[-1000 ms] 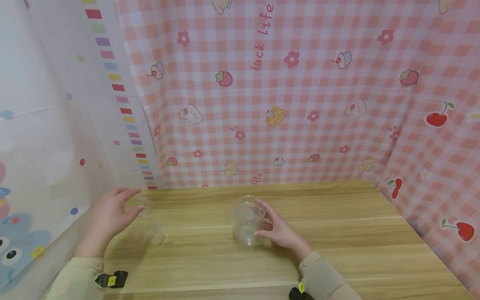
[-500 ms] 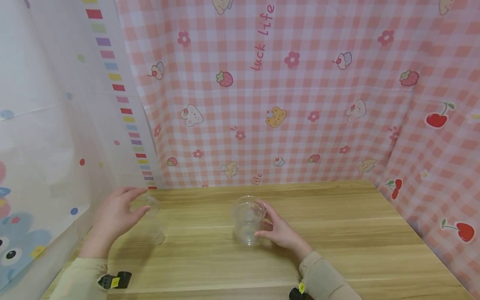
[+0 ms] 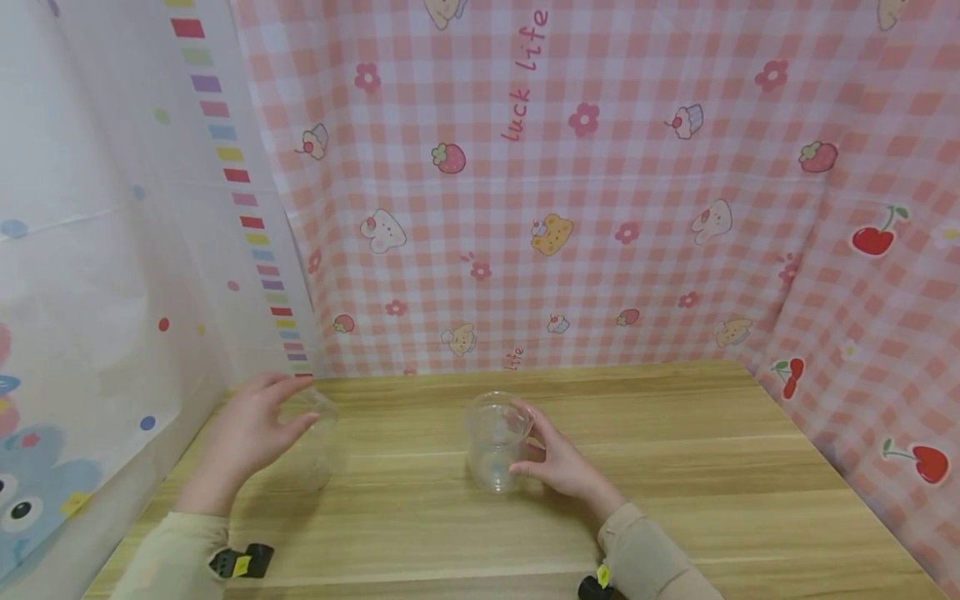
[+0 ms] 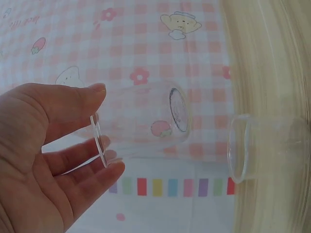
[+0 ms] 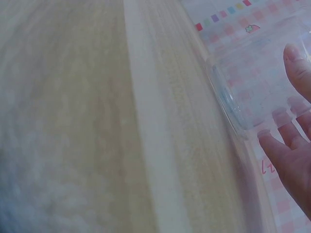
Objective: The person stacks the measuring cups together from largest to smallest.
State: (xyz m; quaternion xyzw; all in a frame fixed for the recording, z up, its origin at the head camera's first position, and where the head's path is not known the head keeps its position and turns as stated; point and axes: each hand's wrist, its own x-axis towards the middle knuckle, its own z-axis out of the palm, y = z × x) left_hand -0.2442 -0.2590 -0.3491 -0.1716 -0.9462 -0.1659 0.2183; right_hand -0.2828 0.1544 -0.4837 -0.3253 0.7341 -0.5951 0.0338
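Observation:
My left hand (image 3: pixel 255 429) pinches a clear plastic cup (image 4: pixel 146 114) by its rim, thumb on one side and fingers on the other. In the left wrist view the cup's round base points away from the palm, towards a second clear cup (image 4: pixel 238 150) that stands on the table with its mouth facing the held one. A gap shows between these two cups. Both look faint in the head view and overlap there. At the table's middle my right hand (image 3: pixel 558 462) grips the side of another clear cup (image 3: pixel 495 446), which stands upright.
The wood-grain table (image 3: pixel 420 533) carries the cups. Behind it hangs a pink checked cloth (image 3: pixel 480 200), and a white cloth with coloured dots (image 3: pixel 97 250) closes off the left side. Small black cameras sit at both wrists.
My left hand has moved to the right with its cup, coming over the cup standing at left. The right hand and its cup have stayed in place.

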